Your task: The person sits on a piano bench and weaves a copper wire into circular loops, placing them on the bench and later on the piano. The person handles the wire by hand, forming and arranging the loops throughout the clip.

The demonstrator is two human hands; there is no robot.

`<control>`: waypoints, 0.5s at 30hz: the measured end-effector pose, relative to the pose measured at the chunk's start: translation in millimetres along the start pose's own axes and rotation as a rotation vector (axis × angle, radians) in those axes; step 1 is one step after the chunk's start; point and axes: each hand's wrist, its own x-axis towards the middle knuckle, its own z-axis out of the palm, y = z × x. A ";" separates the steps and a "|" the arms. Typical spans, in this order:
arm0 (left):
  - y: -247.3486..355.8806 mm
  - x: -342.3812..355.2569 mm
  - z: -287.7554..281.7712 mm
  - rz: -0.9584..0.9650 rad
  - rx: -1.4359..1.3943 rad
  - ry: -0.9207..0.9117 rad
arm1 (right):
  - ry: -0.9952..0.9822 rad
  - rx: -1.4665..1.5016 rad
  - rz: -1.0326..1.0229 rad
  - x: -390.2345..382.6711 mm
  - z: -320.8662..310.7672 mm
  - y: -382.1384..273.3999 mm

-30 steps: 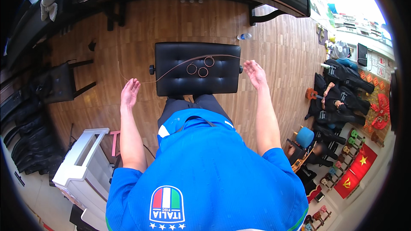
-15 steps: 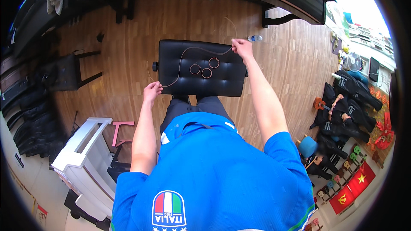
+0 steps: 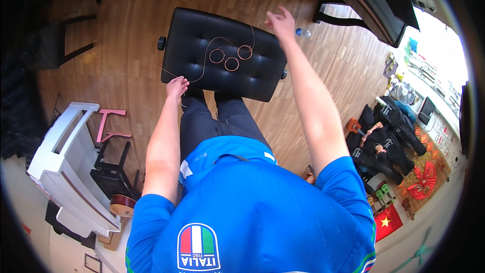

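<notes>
A black padded bench [image 3: 189,23] with a tufted top stands in front of my legs. One thin brown wire [image 3: 204,63] curves loosely over its left and far parts. My left hand [image 3: 177,87] is closed in a pinch on this wire at the bench's near left edge, and a short end sticks out to the left. Beyond the bench's far right corner, my right hand [image 3: 283,24] is raised with its fingers apart and nothing visible in them. Between the hands, three copper-coloured coils lie on the bench: a left coil [image 3: 211,60], a near coil [image 3: 226,67] and a right coil [image 3: 239,56].
A plastic bottle [image 3: 303,33] lies on the wooden floor [image 3: 136,30] right of my right hand. A dark piano-like piece of furniture [image 3: 371,0] is at the far right. A white cabinet-like stand [image 3: 76,172] is at the near left. Another person with a guitar [image 3: 354,125] sits to the right.
My right hand has let go of the wire and its fingers have spread. That part of the wire has dropped toward the bench. My left hand keeps its pinch. The whole view has turned.
</notes>
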 end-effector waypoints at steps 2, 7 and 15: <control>-1.5 6.1 7.3 -0.019 -0.044 -0.002 | 0.033 0.101 -0.050 -26.3 4.6 12.4; 5.0 11.5 18.1 -0.036 -0.054 0.007 | -0.019 0.073 0.010 -126.8 2.0 61.4; 15.2 22.8 25.6 -0.086 0.193 0.012 | -0.143 -0.194 0.421 -255.8 -46.9 161.3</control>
